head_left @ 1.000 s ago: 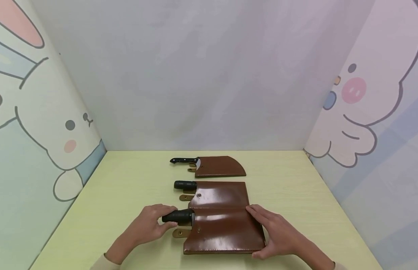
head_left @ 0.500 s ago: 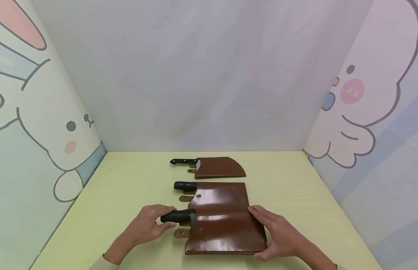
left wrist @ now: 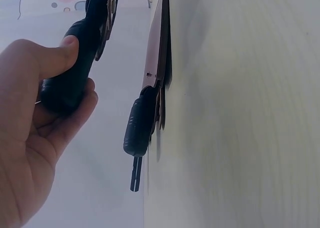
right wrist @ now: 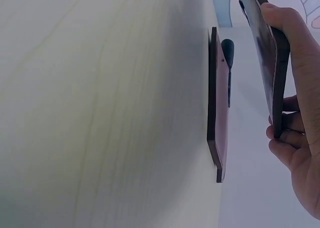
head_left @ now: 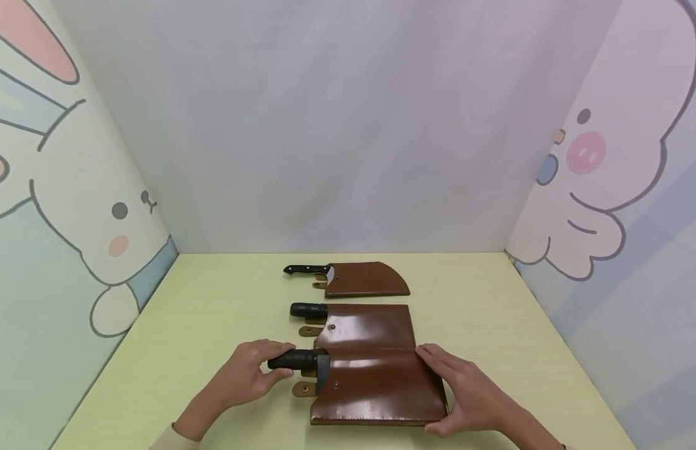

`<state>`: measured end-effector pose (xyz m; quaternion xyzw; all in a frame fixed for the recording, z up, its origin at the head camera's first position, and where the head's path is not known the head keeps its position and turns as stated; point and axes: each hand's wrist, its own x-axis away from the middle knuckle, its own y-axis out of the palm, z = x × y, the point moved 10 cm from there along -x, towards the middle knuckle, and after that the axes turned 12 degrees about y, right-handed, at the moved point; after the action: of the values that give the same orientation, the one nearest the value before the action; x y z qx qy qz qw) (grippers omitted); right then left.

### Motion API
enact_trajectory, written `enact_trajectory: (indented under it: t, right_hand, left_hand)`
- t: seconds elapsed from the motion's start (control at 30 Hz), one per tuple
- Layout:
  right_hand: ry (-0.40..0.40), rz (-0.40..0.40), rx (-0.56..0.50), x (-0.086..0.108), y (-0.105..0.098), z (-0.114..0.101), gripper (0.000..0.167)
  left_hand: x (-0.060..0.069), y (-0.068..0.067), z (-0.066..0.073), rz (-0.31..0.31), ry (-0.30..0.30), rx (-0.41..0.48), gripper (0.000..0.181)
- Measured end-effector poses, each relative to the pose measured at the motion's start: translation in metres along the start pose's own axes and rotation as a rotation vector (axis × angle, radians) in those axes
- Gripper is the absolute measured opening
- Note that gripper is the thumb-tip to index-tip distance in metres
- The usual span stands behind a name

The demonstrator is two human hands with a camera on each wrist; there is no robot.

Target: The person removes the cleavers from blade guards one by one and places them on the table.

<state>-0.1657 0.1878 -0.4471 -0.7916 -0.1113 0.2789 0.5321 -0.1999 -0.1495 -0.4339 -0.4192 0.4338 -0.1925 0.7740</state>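
Note:
In the head view my left hand [head_left: 249, 372] pinches the black handle [head_left: 293, 360] of the nearest cleaver between thumb and fingers. A strip of its grey blade [head_left: 323, 370] shows at the mouth of a glossy brown leather sheath [head_left: 382, 390]; the rest of the blade is hidden inside. My right hand [head_left: 472, 397] grips the sheath's right end, thumb at the near corner and fingers at the far one. Both wrist views show this cleaver and sheath held up off the table. A snap strap [head_left: 305, 389] hangs loose beside the handle.
Behind lies a second cleaver in a brown sheath [head_left: 370, 324], its black handle [head_left: 307, 310] pointing left. Farther back rests a third sheathed cleaver [head_left: 366, 279] with a riveted handle. The pale yellow table [head_left: 213, 300] meets a grey back wall and cartoon-printed side walls.
The sheath has slid slightly to the right with my right hand, while my left hand and the handle stay nearly in place. More of the blade is exposed.

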Motion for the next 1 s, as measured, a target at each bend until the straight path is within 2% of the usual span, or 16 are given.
enact_trajectory:
  t: [0.37, 0.7, 1.0]
  right_hand:
    - [-0.002, -0.009, -0.011, 0.003, 0.002, 0.004, 0.12]
    - [0.006, 0.008, -0.013, 0.003, 0.0, 0.007, 0.117]
    - [0.037, -0.012, -0.042, 0.007, -0.003, 0.012, 0.118]
  left_hand:
    - [0.004, -0.004, -0.005, -0.007, -0.028, -0.016, 0.035]
    - [0.001, -0.009, -0.002, 0.001, -0.013, -0.013, 0.034]
    - [0.006, -0.008, -0.01, -0.027, -0.076, -0.006, 0.036]
